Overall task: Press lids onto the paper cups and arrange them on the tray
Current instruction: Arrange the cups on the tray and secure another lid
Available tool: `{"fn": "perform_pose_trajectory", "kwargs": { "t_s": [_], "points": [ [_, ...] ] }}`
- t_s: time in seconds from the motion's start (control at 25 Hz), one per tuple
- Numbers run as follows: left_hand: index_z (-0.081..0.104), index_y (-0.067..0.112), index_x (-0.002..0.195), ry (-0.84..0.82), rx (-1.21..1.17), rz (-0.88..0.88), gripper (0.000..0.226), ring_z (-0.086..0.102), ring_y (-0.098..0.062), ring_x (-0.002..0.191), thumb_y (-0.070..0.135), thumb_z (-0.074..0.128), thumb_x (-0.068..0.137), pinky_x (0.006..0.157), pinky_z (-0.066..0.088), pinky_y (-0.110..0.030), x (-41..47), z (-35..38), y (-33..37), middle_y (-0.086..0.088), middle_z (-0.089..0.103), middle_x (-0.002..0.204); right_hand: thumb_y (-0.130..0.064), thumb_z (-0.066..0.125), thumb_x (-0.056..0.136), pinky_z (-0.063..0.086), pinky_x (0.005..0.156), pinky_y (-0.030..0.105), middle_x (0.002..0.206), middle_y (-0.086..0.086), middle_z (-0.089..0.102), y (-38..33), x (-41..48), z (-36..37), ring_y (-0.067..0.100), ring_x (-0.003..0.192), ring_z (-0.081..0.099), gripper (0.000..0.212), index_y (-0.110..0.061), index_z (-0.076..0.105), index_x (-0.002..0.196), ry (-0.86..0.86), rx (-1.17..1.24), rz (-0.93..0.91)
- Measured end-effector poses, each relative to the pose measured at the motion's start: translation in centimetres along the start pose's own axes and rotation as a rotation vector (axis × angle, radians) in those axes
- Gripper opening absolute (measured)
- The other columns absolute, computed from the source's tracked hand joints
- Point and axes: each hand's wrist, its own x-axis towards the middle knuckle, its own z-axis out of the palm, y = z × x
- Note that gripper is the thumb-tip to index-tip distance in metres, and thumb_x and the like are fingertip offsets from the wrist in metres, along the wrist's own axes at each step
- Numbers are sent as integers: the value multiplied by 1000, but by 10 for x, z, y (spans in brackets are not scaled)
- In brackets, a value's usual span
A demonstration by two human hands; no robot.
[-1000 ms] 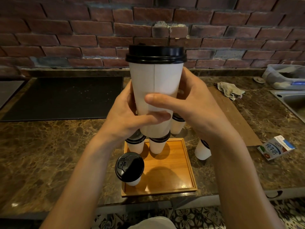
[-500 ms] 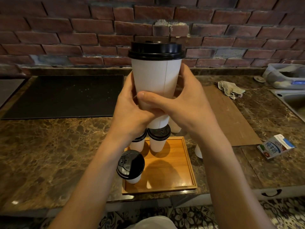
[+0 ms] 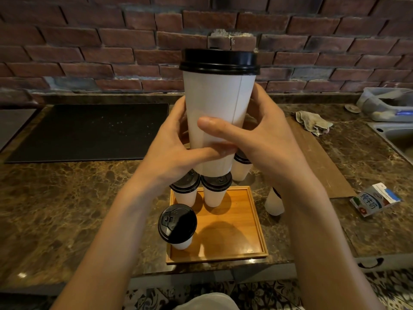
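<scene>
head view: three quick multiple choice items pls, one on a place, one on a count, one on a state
1. Where is the milk carton? A) on the tray B) on the counter, right of the tray C) in a hand
2. How many cups stand on the tray? A) one B) five C) three
3. The held cup is: A) lidded B) lidless C) crushed

1 B: it lies on the counter past the tray's right edge.
2 C: two at the far edge, one near left.
3 A: a black lid caps it.
</scene>
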Motion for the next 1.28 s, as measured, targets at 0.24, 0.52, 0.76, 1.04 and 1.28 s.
{"fn": "perform_pose_trajectory", "kwargs": {
  "t_s": [0.24,0.52,0.76,1.04,1.28],
  "points": [
    [43,37,123,-77,-43,10,72,60,0,107,27,79,61,75,53,-14,0,-5,0,27,61,108,-37,80,67,57,91,32,121,-12,61,3,1,-7,7,113,60,74,-30,48,133,-106,23,5],
    [44,34,122,-210,-73,-17,76,62,-5,108,28,85,57,78,53,-15,-3,-12,0,22,63,111,-27,81,71,53,89,23,117,-17,65,8,1,-14,3,112,60,63,-33,51,126,-253,53,-26],
    [45,34,118,-141,-46,-6,70,62,-2,105,21,80,59,75,53,-15,-3,-11,-1,27,63,106,-29,80,70,55,92,32,118,-13,65,9,5,-12,7,114,61,62,-33,51,124,-241,41,-24],
    [41,35,125,-26,12,18,82,57,-4,114,30,83,55,81,51,-15,2,-5,1,14,58,118,-33,83,71,56,89,26,119,-12,63,3,4,-5,2,111,60,70,-28,49,132,-141,-6,-21],
    [36,30,132,63,11,17,90,56,-6,117,9,82,58,84,52,-18,5,6,0,9,54,126,-35,85,70,56,86,26,119,-12,61,3,4,6,1,107,59,74,-25,49,133,-4,-73,-7]
  ]
}}
